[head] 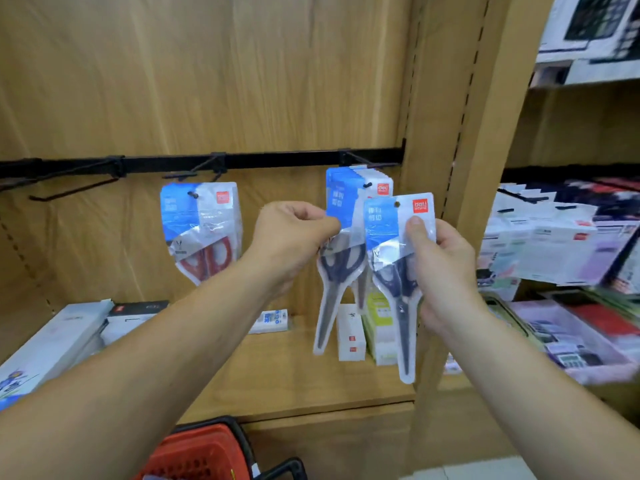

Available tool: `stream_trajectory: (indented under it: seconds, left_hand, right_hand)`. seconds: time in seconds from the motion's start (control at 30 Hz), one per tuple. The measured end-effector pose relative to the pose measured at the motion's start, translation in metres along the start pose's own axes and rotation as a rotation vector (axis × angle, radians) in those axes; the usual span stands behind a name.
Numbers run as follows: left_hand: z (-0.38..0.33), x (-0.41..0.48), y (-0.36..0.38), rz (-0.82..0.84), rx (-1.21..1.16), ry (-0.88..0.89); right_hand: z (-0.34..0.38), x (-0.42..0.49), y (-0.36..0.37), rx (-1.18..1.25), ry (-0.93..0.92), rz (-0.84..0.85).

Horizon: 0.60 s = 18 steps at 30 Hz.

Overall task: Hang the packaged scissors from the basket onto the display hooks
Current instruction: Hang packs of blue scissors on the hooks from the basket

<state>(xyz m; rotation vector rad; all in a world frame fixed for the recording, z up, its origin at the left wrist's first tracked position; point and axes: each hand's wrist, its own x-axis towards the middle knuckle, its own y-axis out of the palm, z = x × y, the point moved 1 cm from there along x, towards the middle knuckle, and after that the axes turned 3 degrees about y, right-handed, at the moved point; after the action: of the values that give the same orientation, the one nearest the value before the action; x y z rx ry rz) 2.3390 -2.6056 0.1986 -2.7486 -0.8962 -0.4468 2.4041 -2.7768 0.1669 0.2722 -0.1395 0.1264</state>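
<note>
Before the wood panel (207, 81), a scissors pkg (394, 237) is pinched by R hand (446, 271) at 4 o'clock of the hook (367, 184), hung pkgs (343, 202) by L hand (291, 233); its hole likely to be threaded next.

Count-wise: two hands, left hand (294, 233) and right hand (446, 271), one red basket (204, 452), three hooks (194, 170) on the rail (277, 159), one loose scissors pack (391, 223); hung packs (341, 195) too bunched to count.

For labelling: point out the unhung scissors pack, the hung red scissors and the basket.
unhung scissors pack (384, 220): head view, blue card.
red scissors (205, 261): head view, handle.
basket (204, 452): head view, red wall.
</note>
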Motion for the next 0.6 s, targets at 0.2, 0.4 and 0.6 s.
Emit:
stream_trajectory:
  seconds: [0.2, 0.4, 0.6]
  left_hand:
    - [-0.001, 0.024, 0.039, 0.03, 0.016, 0.196]
    - [0.01, 0.034, 0.054, 0.111, 0.049, 0.192]
    - [0.013, 0.045, 0.056, 0.118, 0.128, 0.243]
  right_hand:
    - [0.007, 0.015, -0.027, -0.007, -0.031, -0.056]
    - [0.004, 0.02, -0.033, 0.027, -0.008, -0.015]
    - [0.002, 0.024, -0.034, 0.014, -0.015, 0.009]
